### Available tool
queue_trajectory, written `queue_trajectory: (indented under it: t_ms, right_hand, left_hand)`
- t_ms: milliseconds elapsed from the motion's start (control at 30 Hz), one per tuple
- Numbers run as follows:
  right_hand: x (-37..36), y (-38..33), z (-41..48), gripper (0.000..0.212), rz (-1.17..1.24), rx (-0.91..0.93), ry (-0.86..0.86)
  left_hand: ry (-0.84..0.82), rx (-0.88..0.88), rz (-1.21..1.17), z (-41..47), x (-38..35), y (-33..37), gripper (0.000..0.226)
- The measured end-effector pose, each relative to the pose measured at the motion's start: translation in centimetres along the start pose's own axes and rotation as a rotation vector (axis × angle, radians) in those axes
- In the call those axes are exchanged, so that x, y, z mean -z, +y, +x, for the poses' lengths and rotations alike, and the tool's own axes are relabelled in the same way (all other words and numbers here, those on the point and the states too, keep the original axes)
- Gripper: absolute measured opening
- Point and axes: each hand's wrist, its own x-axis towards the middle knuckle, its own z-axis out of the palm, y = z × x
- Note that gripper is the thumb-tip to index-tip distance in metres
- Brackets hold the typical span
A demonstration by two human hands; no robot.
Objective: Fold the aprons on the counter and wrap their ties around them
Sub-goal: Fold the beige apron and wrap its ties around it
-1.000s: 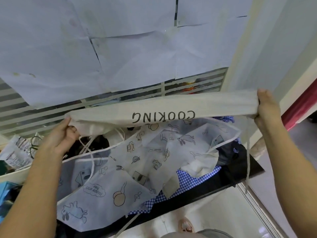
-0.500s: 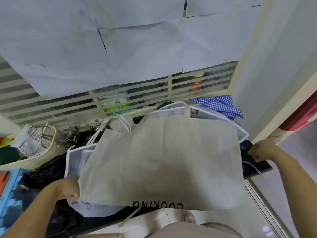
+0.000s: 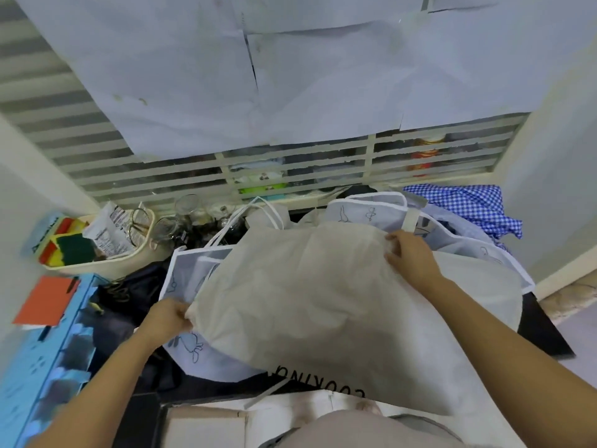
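Cream apron (image 3: 323, 302), lettering end nearest, held by left hand (image 3: 168, 318) and right hand (image 3: 410, 257).

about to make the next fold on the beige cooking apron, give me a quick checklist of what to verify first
1. Left hand has a hold: ok, it grips the left edge of the beige apron.
2. Right hand has a hold: ok, it pinches the far edge.
3. Cloth lies flat: not ok, it is rumpled over the printed apron and other cloth beneath.
4. Whole apron is on the counter: not ok, the near edge with the COOKING print hangs off the front.
5. Ties are found and free: cannot tell, one strap shows at the front edge, but whose it is is unclear.
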Motion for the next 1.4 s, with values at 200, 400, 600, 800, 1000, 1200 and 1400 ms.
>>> queue_trajectory:
  t_ms: [200, 400, 600, 800, 1000, 1200, 1400]
  right_hand:
    - [0.5, 1.7, 2.3, 0.018, -0.177, -0.005, -0.031]
    - [1.4, 2.1, 3.2, 0.01, -0.116, 0.058, -0.093]
    - [2.2, 0.9, 3.0, 0.012, -0.009, 0.011, -0.083]
    - [2.8, 1.0, 3.3, 0.018, 0.096, -0.005, -0.07]
    - [2.9, 2.0, 3.4, 0.019, 0.127, -0.048, -0.026]
    - [2.1, 3.2, 3.4, 0.013, 0.203, -0.077, 0.016]
    - [2.8, 3.5, 4.3, 0.011, 0.243, -0.113, -0.067]
  left_hand:
    - [0.099, -0.11, -0.179, -0.7, 2.0, 0.8, 0.016]
    - [0.019, -0.06, 0.478, -0.2, 4.6, 1.9, 0.022]
    - [0.261, -0.018, 0.36, 0.5, 4.6, 6.7, 0.017]
    - [0.156, -0.508, 0.048, 4.5, 0.8, 19.4, 0.021]
    - [-0.044, -0.71, 0.191, 9.0, -2.6, 27.0, 0.033]
    - [-0.08, -0.666, 0.4, 11.6, -4.3, 29.0, 0.037]
    - [-0.127, -0.629, 0.289, 12.5, -4.8, 31.0, 0.053]
